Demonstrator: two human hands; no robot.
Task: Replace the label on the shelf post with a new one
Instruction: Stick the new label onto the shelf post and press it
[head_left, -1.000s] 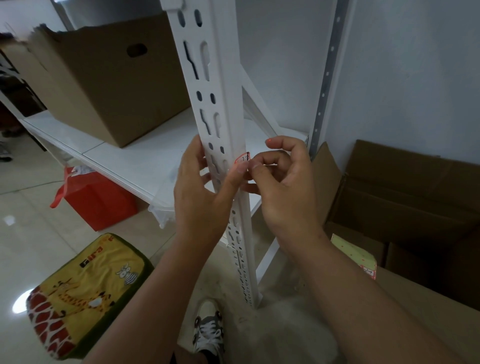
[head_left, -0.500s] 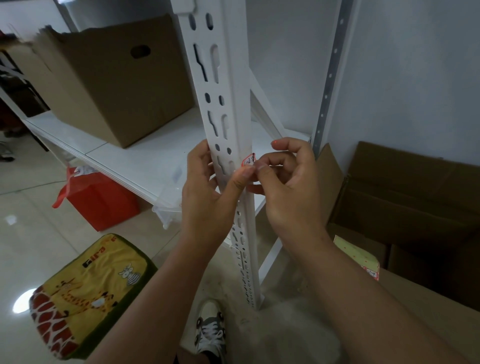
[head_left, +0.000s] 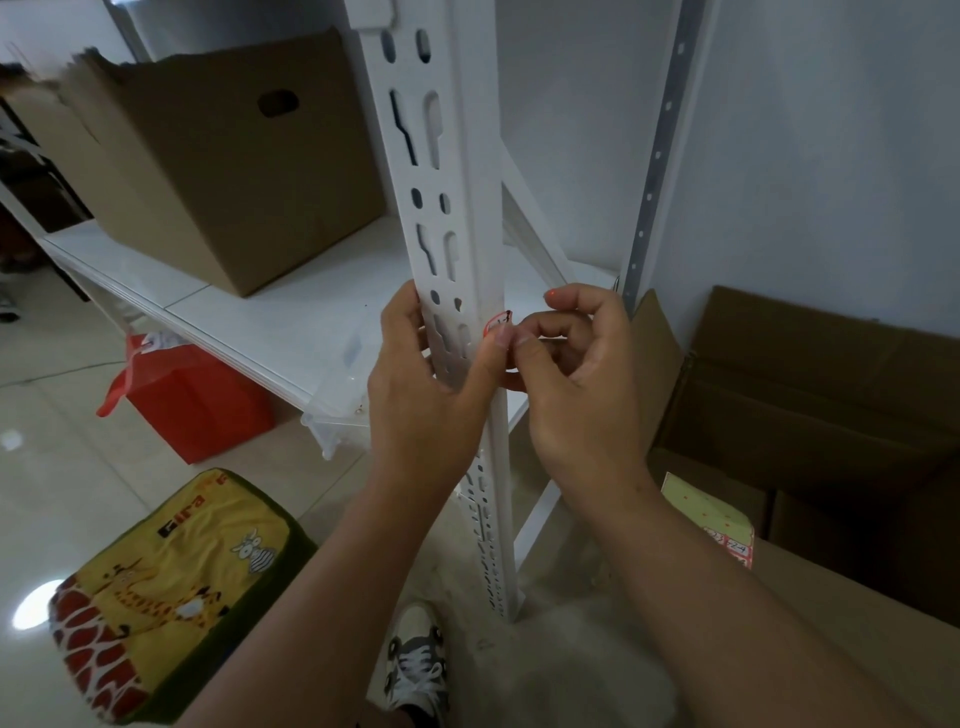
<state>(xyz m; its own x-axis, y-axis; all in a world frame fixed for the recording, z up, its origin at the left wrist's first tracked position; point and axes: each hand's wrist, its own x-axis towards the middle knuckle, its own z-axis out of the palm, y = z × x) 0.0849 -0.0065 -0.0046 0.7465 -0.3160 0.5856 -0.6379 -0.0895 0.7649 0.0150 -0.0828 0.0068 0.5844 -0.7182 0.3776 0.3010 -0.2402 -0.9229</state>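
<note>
Your left hand (head_left: 423, 395) grips the shelf post (head_left: 470, 218) while your right hand (head_left: 576, 379) pinches the small label (head_left: 496, 326) at its corner edge: thin, light, likely tearable, so lift from the loose edge.

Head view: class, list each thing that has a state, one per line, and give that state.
Label: partly on the post edge, pinched.
Post: upright.
Left hand: grips post, thumb at label.
Right hand: pinches label.
Shelf box: open-topped.
Floor box: flaps open.
</note>
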